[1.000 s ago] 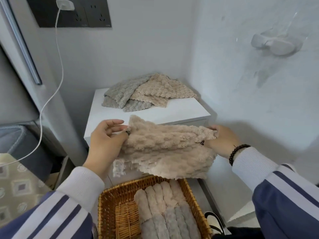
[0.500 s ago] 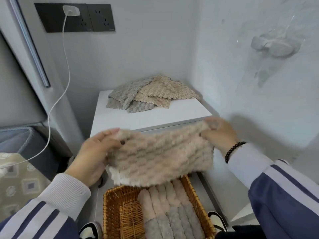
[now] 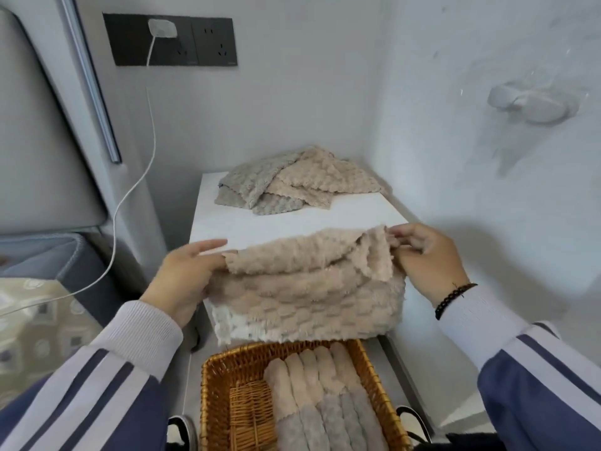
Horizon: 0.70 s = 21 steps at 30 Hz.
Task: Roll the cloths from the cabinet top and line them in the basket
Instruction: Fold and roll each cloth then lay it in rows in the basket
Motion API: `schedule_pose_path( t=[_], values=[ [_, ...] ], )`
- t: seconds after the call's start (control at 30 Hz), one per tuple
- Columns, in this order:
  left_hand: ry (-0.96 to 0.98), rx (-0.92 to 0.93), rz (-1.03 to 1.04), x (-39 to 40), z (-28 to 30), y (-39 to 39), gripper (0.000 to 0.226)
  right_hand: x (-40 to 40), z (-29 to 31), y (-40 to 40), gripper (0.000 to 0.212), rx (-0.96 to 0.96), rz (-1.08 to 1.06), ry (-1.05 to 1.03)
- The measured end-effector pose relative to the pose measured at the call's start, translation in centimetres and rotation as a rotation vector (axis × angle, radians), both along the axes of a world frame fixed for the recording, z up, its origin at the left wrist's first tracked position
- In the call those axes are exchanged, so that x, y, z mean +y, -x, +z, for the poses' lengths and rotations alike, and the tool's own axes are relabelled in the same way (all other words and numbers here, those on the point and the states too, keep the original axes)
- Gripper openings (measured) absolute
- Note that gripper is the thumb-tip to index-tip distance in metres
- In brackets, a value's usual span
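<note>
A beige fluffy cloth (image 3: 309, 294) hangs folded over the front edge of the white cabinet top (image 3: 292, 226). My left hand (image 3: 187, 275) pinches its left end. My right hand (image 3: 429, 258) pinches the folded-over top flap at its right corner. More grey and beige cloths (image 3: 292, 183) lie in a loose pile at the back of the cabinet top. Below, the wicker basket (image 3: 214, 398) holds several rolled cloths (image 3: 325, 398) lined up on its right side; its left side shows bare weave.
White walls close in behind and to the right of the cabinet. A wall hook (image 3: 533, 102) sticks out on the right wall. A white charger cable (image 3: 136, 177) hangs from the socket panel (image 3: 208, 40) at the left. Shoes (image 3: 182, 431) stand beside the basket.
The cloth came down from mid-air onto the cabinet's front edge, and its upper edge is now folded toward me. Both hands moved forward with it.
</note>
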<state>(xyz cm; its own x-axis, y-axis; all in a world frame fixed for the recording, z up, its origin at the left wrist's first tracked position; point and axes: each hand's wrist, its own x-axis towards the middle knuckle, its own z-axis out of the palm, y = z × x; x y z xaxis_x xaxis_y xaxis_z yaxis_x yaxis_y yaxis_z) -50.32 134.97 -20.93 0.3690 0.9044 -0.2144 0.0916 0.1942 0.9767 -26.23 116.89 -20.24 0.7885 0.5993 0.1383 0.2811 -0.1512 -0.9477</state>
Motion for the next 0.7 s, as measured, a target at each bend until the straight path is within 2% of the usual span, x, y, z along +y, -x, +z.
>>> schedule_pose_path(
  t=[0.07, 0.1, 0.3, 0.47, 0.6, 0.7],
  values=[
    [0.121, 0.084, -0.109, -0.3, -0.5, -0.4, 0.012, 0.1, -0.8, -0.4, 0.023, 0.095, 0.024, 0.093],
    [0.141, 0.123, -0.156, -0.5, -0.8, -0.7, 0.014, 0.2, -1.2, -0.6, 0.021, 0.147, 0.028, 0.124],
    [0.100, 0.247, -0.252, -0.8, -1.4, -1.3, 0.012, 0.3, -2.3, -1.9, 0.009, 0.463, -0.012, 0.202],
    [0.112, 0.131, -0.154, -0.5, -0.7, -1.1, 0.020, 0.1, -2.2, -2.9, 0.014, 0.540, -0.038, 0.182],
    [0.271, 0.019, -0.109, 0.4, -0.9, -0.3, 0.031, 0.3, -1.8, -2.9, 0.009, 0.670, -0.046, 0.083],
    [0.354, -0.021, -0.127, 0.4, -0.9, 0.1, 0.034, 0.5, -2.2, -2.9, 0.012, 0.744, -0.018, 0.121]
  ],
)
